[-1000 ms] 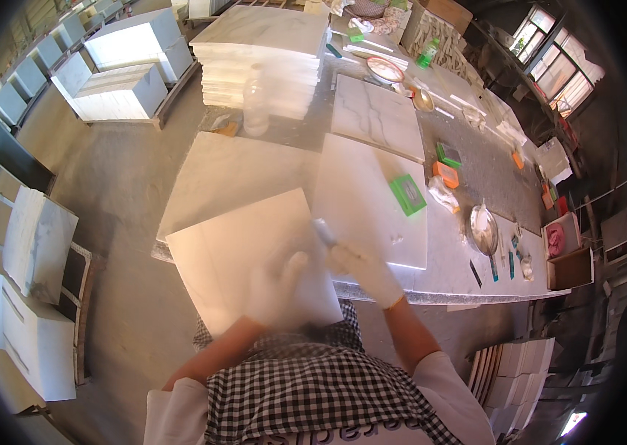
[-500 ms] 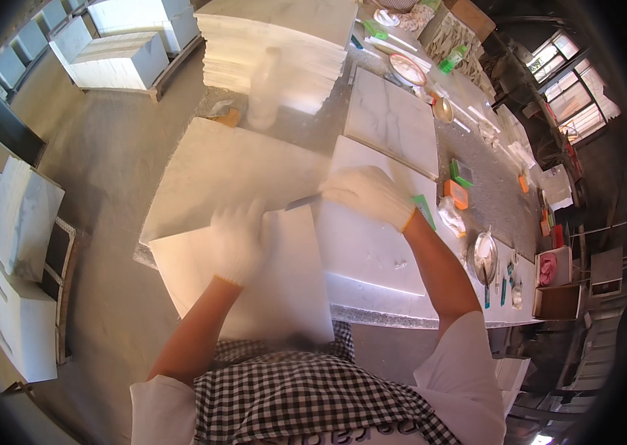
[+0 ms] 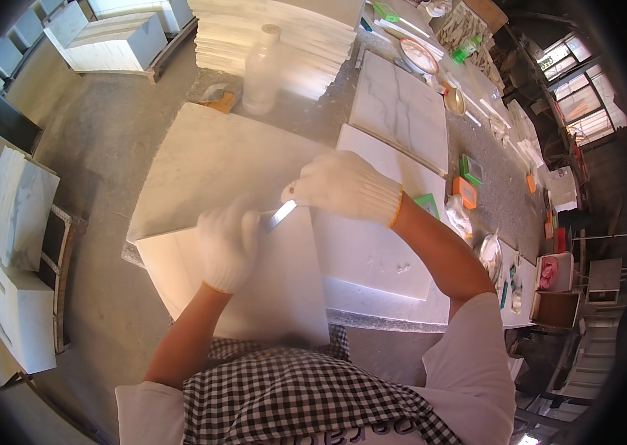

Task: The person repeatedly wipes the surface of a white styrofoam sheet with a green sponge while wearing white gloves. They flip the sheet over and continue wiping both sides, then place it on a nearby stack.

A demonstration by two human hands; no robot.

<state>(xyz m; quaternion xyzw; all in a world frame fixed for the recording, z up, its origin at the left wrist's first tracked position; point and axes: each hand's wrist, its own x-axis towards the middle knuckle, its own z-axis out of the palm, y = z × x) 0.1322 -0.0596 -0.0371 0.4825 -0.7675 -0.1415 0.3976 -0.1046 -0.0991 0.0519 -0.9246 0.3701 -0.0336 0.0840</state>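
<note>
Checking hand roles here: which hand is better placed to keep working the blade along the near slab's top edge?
Right. The right hand grips the blade at that edge; the left hand rests on the white slab, steadying it.

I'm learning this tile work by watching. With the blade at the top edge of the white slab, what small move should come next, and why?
Probably a short draw of the blade along the slab's top edge. The right hand pinches it with its tip at that edge, while the left hand presses the white slab flat, so it looks steadied for a scrape.
</note>
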